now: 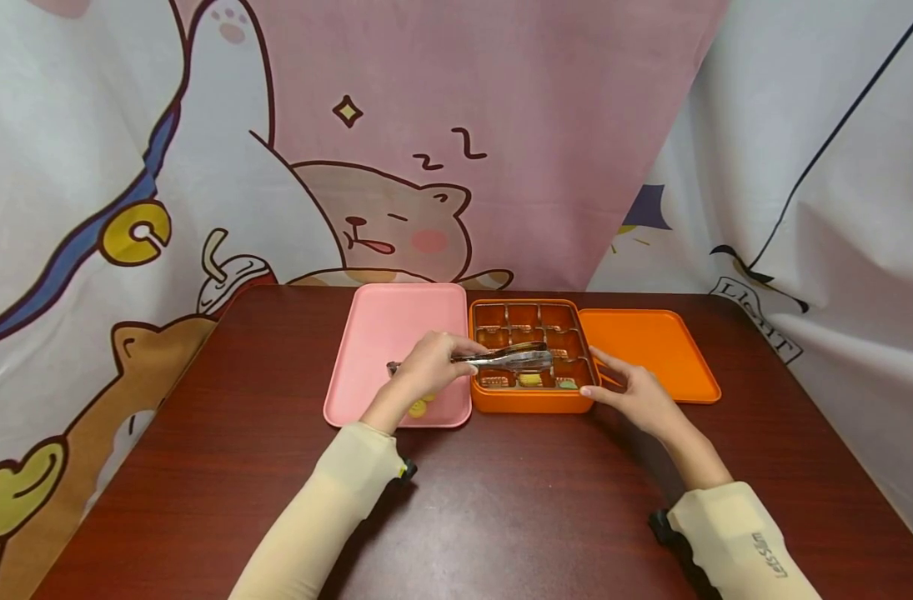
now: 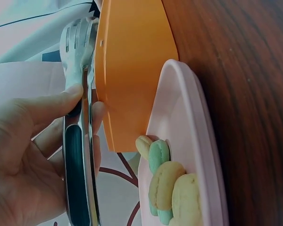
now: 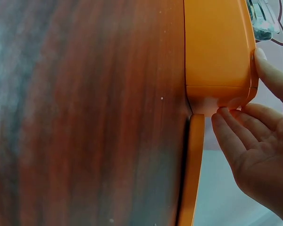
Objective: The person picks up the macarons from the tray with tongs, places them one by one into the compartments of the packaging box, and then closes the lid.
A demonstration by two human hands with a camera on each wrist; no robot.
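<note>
A dark reddish-brown, wood-grained worktop (image 1: pixel 546 517) has a glossy surface, with a soft pale reflection near its front middle. Behind it hangs a pink-and-white printed fabric backdrop (image 1: pixel 561 100) showing a beige sleeping cartoon animal (image 1: pixel 403 221), brown Z shapes, a yellow four-pointed star (image 1: pixel 347 111) and, leftward, a blue band (image 1: pixel 54 267) with a round yellow bell (image 1: pixel 118 239). On the right, whitish cloth falls in shadowed folds, crossed by a thin black line.

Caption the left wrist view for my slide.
Left hand grips tongs over the orange box; macarons lie on the pink tray.
</note>
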